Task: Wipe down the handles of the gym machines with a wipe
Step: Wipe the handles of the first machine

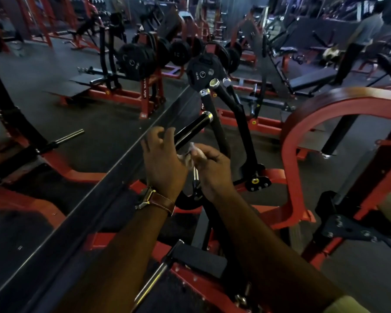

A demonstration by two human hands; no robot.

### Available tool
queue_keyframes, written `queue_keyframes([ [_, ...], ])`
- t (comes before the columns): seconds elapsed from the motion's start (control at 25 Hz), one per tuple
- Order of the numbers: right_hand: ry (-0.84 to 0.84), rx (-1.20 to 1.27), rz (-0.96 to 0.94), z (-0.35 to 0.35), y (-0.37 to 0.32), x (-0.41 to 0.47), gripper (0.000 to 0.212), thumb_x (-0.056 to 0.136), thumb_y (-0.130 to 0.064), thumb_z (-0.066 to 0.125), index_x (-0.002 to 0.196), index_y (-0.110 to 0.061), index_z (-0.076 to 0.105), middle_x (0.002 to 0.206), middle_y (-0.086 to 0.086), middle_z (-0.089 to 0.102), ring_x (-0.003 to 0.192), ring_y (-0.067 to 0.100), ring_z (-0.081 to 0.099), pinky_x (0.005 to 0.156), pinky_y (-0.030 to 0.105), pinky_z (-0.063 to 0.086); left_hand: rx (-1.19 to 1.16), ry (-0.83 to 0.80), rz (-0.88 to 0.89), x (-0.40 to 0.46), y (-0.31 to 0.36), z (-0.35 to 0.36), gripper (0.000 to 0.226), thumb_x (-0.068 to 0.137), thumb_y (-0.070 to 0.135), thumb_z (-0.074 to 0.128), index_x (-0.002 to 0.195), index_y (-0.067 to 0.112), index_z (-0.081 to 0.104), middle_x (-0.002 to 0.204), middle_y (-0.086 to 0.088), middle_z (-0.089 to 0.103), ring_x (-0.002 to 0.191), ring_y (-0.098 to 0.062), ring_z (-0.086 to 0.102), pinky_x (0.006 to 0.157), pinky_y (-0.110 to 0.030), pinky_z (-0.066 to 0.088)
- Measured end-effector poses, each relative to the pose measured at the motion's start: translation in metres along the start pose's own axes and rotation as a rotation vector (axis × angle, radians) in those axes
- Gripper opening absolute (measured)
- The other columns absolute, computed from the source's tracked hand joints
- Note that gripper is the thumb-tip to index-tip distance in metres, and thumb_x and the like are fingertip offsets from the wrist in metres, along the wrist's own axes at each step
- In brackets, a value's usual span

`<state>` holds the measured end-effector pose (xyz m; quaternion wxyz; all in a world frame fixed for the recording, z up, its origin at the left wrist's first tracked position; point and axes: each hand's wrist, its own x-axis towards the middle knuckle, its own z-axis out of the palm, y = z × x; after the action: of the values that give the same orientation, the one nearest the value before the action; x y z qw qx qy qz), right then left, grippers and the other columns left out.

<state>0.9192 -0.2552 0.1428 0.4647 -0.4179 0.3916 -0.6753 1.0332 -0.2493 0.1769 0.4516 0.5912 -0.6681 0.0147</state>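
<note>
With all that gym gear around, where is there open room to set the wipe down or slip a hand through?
Bare dark floor lies left of the mirror edge, between the loose steel bar and the plate rack. A gap opens under the red arched frame. It is crowded where the left hand and the right hand, holding the wipe, meet the black handle.

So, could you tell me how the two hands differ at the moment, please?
The left hand wears a brown-strapped watch; the right hand has a bare wrist. The left hand's fingers are loosely spread beside the black handle and seem to hold nothing, while the right hand pinches the white wipe. Both are close together just below that handle.
</note>
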Motion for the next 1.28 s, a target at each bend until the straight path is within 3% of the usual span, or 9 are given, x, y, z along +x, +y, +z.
queue_keyframes([
  [0.16,0.118,0.234,0.191,-0.058,0.011,0.009,0.024,0.099,-0.008,0.059,0.121,-0.002,0.066,0.11,0.015,0.067,0.109,0.028,0.062,0.096,0.034,0.052,0.288,0.028,0.254,-0.003,0.003,0.003,0.035,0.073,-0.001,0.059,0.103,0.014,0.066,0.118,-0.01,0.055,0.111,-0.032,0.044,0.086,-0.052,0.04],
  [0.36,0.373,-0.18,-0.073,-0.114,0.014,0.018,0.018,0.087,0.004,0.068,0.104,-0.002,0.074,0.095,0.008,0.075,0.088,0.014,0.07,0.079,0.029,0.055,0.372,-0.182,0.455,-0.015,0.039,0.034,0.018,0.072,0.018,0.068,0.088,0.012,0.065,0.101,-0.009,0.06,0.1,-0.032,0.054,0.084,-0.044,0.039],
  [0.52,0.264,-0.662,-0.301,-0.121,0.024,0.035,0.023,0.077,0.008,0.075,0.096,-0.003,0.076,0.091,-0.005,0.069,0.084,-0.016,0.061,0.077,0.003,0.044,0.144,-0.499,0.098,-0.019,0.058,0.096,0.022,0.089,0.021,0.063,0.107,0.009,0.065,0.115,-0.011,0.058,0.111,-0.031,0.052,0.087,-0.038,0.043],
  [0.64,0.085,-0.731,-0.33,-0.13,0.038,0.048,0.022,0.076,0.011,0.073,0.095,0.0,0.076,0.097,0.008,0.067,0.093,-0.007,0.062,0.082,0.001,0.04,0.063,-0.541,-0.041,-0.012,0.047,0.129,0.024,0.09,0.022,0.061,0.106,0.005,0.067,0.109,-0.017,0.061,0.104,-0.036,0.057,0.085,-0.04,0.044],
  [0.8,0.087,-0.796,-0.369,-0.132,0.043,0.089,0.013,0.081,-0.01,0.071,0.093,-0.007,0.077,0.097,0.003,0.065,0.089,0.008,0.064,0.076,0.012,0.048,0.003,-0.627,-0.13,-0.005,0.041,0.141,0.026,0.095,0.031,0.057,0.101,0.008,0.069,0.098,-0.011,0.069,0.089,-0.028,0.065,0.076,-0.041,0.054],
  [0.96,0.041,-0.942,-0.49,-0.127,0.037,0.108,0.01,0.083,-0.01,0.071,0.09,-0.016,0.076,0.095,-0.002,0.064,0.088,0.014,0.061,0.071,0.011,0.042,-0.032,-0.707,-0.177,-0.003,0.037,0.143,0.025,0.095,0.037,0.056,0.087,0.015,0.067,0.079,-0.002,0.067,0.069,-0.019,0.065,0.063,-0.038,0.056],
  [1.04,0.004,-0.96,-0.462,-0.133,0.041,0.094,0.012,0.086,-0.01,0.068,0.095,-0.015,0.076,0.096,-0.001,0.06,0.09,0.013,0.058,0.072,0.02,0.047,0.024,-0.792,-0.229,0.0,0.035,0.147,0.024,0.088,0.039,0.063,0.087,0.016,0.066,0.082,-0.003,0.068,0.072,-0.02,0.067,0.064,-0.035,0.056],
  [1.2,-0.1,-0.793,-0.27,-0.144,0.052,0.055,0.01,0.083,0.007,0.07,0.091,0.002,0.072,0.095,0.007,0.06,0.085,0.007,0.054,0.079,0.006,0.04,0.144,-0.954,-0.218,0.011,0.038,0.151,0.021,0.088,0.034,0.064,0.096,0.014,0.067,0.097,-0.007,0.07,0.086,-0.025,0.067,0.075,-0.036,0.057],
  [1.28,-0.112,-0.863,-0.277,-0.143,0.044,0.072,0.021,0.077,0.017,0.066,0.09,0.003,0.074,0.098,0.016,0.064,0.089,0.013,0.052,0.078,0.013,0.041,0.07,-0.997,-0.249,0.016,0.035,0.151,0.021,0.085,0.035,0.072,0.092,0.016,0.069,0.093,-0.003,0.071,0.085,-0.021,0.068,0.08,-0.038,0.057],
])
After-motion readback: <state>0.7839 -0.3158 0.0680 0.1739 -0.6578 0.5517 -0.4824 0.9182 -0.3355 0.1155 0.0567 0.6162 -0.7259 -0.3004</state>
